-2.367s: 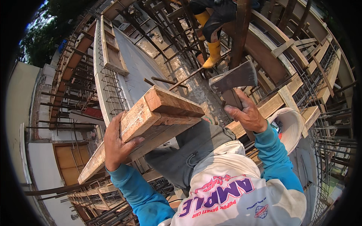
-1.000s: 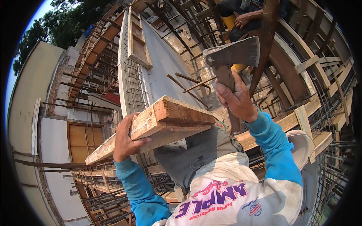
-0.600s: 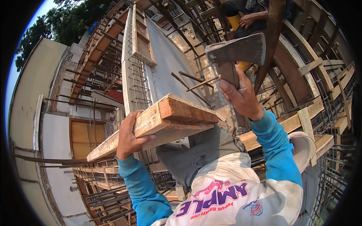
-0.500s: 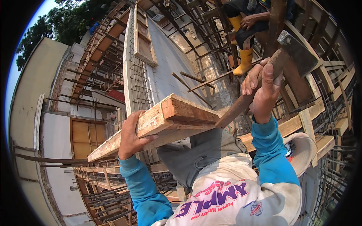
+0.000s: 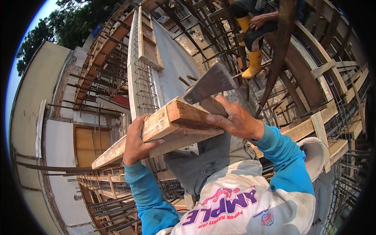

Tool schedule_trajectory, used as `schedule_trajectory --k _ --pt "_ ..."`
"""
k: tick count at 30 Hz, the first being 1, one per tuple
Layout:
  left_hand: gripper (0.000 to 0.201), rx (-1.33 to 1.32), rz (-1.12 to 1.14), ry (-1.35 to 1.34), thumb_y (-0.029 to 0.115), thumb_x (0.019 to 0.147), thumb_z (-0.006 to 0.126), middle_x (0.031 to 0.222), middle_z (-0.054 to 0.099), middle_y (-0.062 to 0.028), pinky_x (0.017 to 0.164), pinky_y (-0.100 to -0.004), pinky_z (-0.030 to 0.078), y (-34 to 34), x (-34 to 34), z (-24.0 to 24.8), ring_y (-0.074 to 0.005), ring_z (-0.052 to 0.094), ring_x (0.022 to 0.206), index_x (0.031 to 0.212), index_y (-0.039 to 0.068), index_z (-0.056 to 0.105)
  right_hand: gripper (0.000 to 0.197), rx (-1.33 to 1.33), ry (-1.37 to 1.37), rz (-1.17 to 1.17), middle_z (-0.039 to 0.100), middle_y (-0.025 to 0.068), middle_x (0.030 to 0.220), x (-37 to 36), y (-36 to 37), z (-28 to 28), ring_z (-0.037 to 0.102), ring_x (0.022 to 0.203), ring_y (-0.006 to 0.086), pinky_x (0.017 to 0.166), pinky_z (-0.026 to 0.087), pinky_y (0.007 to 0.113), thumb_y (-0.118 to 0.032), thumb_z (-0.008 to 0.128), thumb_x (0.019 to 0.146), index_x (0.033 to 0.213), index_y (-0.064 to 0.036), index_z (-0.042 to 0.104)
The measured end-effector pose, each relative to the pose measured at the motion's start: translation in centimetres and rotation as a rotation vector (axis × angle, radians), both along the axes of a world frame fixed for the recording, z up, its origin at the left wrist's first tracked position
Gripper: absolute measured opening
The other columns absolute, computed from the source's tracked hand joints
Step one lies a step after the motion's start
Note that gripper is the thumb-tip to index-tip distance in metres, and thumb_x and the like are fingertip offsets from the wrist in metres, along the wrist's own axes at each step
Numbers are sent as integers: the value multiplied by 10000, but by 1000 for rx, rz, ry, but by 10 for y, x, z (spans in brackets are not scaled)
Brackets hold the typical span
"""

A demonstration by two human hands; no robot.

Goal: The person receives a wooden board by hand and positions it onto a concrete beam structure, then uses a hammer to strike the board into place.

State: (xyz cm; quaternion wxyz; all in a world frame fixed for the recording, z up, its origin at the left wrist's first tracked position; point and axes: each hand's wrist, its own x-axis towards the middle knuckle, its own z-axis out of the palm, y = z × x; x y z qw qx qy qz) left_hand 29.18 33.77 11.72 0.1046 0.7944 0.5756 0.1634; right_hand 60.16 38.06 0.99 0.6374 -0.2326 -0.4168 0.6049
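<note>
My left hand (image 5: 137,140) is wrapped round a timber beam (image 5: 158,127), with the fingers over its top and the thumb against its side. The beam slants from the lower left up to a blocky end piece in front of me. My right hand (image 5: 237,120) is closed on the wooden handle of a hatchet (image 5: 209,84). Its broad dark blade stands above the beam's far end, slightly blurred. Most of the handle is hidden by the hand and the timber, and I cannot tell whether blade and wood touch.
Beyond the beam runs a pale wall (image 5: 172,51) with a rebar cage (image 5: 144,84) beside it. At the upper right sits another person in yellow boots (image 5: 253,64). Wooden formwork (image 5: 309,121) and a pale hard hat (image 5: 316,156) lie right of me; rebar bundles are lower left.
The hatchet has swung down and left from its raised place at the upper right to above the beam's end. My left hand and the beam have stayed put.
</note>
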Motion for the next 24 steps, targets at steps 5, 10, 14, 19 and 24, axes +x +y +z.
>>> schedule_trajectory --k 5,10,14,19,24 --pt "777 -15 18 -7 370 520 797 1026 578 -154 858 -425 410 -7 -7 -1 -354 553 959 1155 11 530 256 677 -662 -172 457 -4 619 10 22 -5 451 516 54 448 388 208 -257 553 950 1096 -69 460" --pt "764 34 26 53 370 524 794 1034 577 -143 858 -423 408 -10 -2 2 -348 549 967 1152 22 533 283 165 172 -159 468 12 638 14 -3 20 480 512 68 453 411 224 -278 556 947 1093 -58 455" --pt "770 3 67 8 362 508 801 1048 577 -139 862 -421 407 -6 -6 -6 -346 548 977 1147 23 538 286 572 -407 -35 476 24 652 -20 17 -30 452 476 64 444 396 222 -290 558 945 1062 -48 462" --pt "762 -3 66 28 329 508 804 1059 573 -143 877 -415 403 -12 -6 -4 -344 539 993 1153 25 536 255 145 -36 -27 465 -7 610 23 9 19 429 456 43 442 388 204 -286 558 946 985 -46 482" --pt "762 -8 44 2 318 515 797 1076 574 -152 902 -408 397 2 1 -4 -344 539 1006 1164 20 533 293 198 -228 -121 561 25 702 -4 3 -7 565 595 147 545 454 291 -305 522 963 1032 -21 495"
